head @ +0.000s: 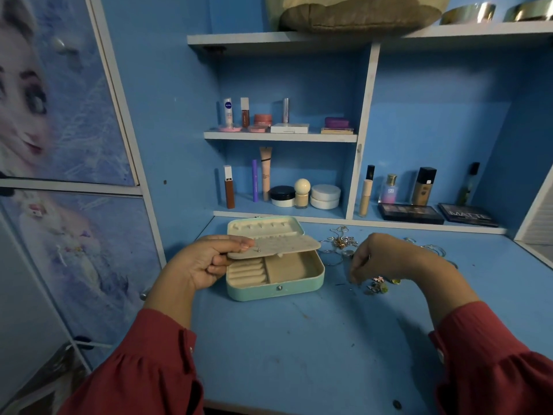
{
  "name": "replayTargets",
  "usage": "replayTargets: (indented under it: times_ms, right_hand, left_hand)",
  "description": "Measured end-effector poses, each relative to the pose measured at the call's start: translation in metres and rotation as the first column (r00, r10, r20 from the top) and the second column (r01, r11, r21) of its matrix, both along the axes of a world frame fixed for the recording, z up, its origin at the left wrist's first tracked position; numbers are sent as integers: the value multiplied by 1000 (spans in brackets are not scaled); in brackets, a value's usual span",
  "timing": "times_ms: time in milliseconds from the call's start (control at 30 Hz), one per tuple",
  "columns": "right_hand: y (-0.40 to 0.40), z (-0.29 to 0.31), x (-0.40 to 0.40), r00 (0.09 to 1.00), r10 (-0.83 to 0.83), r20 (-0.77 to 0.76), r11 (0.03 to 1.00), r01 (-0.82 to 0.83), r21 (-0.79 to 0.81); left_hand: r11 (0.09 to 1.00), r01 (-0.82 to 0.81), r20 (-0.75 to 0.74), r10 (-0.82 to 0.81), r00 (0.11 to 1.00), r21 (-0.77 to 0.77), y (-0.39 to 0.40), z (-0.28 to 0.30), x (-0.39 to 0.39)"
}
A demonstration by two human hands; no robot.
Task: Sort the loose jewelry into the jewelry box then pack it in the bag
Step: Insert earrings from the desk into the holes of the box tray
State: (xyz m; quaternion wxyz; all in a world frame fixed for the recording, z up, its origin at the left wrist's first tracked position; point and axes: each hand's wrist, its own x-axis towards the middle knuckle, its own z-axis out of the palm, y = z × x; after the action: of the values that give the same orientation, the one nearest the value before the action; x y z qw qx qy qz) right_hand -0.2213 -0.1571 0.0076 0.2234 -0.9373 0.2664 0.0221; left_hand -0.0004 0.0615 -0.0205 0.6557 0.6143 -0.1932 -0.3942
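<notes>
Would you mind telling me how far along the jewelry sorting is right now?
Early. Done: the jewelry box is open, with one small stud on the earring panel. In hand: the left hand holds that panel up while the right hand reaches into the small loose pieces. Left: the tangled chains and rings on the desk, then packing; no bag is identifiable.

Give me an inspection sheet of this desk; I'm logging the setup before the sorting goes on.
Surface: blue desk, scuffed and marked.
Job's things: mint jewelry box open, its inner flap raised; loose jewelry tangled right of the box, small pieces nearer the front. No bag identified.
Clutter: cosmetics on the shelves, palettes at the back.
Grippers: left hand holds the flap; right hand reaches down over the small pieces, fingertips hidden.
Cables: nothing seen.
Surroundings: printed cupboard doors at left.
</notes>
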Motion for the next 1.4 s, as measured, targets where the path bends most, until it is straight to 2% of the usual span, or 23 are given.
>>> replayTargets:
  times_ms: [200, 467, 1033, 1133, 1400]
  right_hand:
    - [5, 1, 3, 1000, -6, -6, 997, 6, -71]
    - [9, 2, 2, 997, 42, -58, 998, -44, -34]
    - [11, 1, 3, 1000, 17, -22, 992, -19, -123]
    - [10, 4, 1, 1000, 18, 4, 995, -18, -99]
    - [16, 7, -1, 986, 106, -127, 994, -110, -23]
  left_hand:
    - [1000, 4, -5, -4, 1000, -1, 0, 1, 0]
    - [1000, 10, -6, -10, 1000, 1, 0, 0, 0]
    - [1000, -2, -15, 2, 1000, -2, -1, 2, -3]
    - [1000, 0, -2, 0, 1000, 4, -1, 3, -5]
    - [1000, 4, -23, -4, 1000, -3, 0, 3, -3]
